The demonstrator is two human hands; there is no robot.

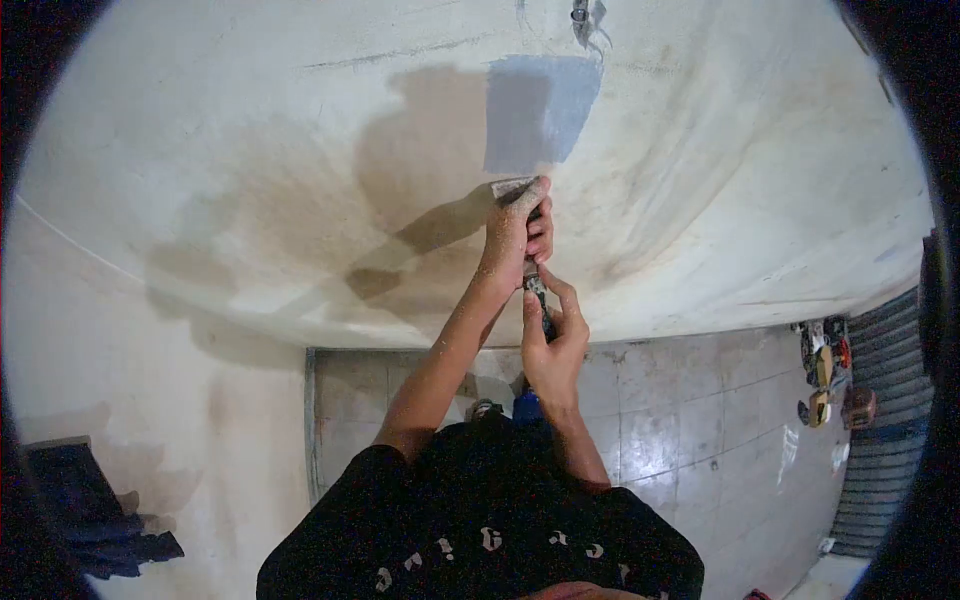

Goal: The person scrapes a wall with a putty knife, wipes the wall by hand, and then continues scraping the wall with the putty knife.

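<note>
In front of the wall (660, 200), my left hand (515, 235) is closed around a putty knife (512, 187), its pale, smeared blade edge showing above the fingers. The blade sits just below a grey patch (520, 115) on the wall. Below it, my right hand (558, 345) grips the dark, paint-spotted handle of a second tool (536, 290). The upper end of that tool meets the heel of my left hand, where its tip is hidden. Pale dust or putty specks dot my left hand and forearm.
A small fixture with wires (580, 15) juts from the wall above the patch. Dark cloth (95, 510) hangs at left. Tiled floor (660, 420) lies below. Several small items (822, 370) stand by a ribbed shutter (880, 420) at right.
</note>
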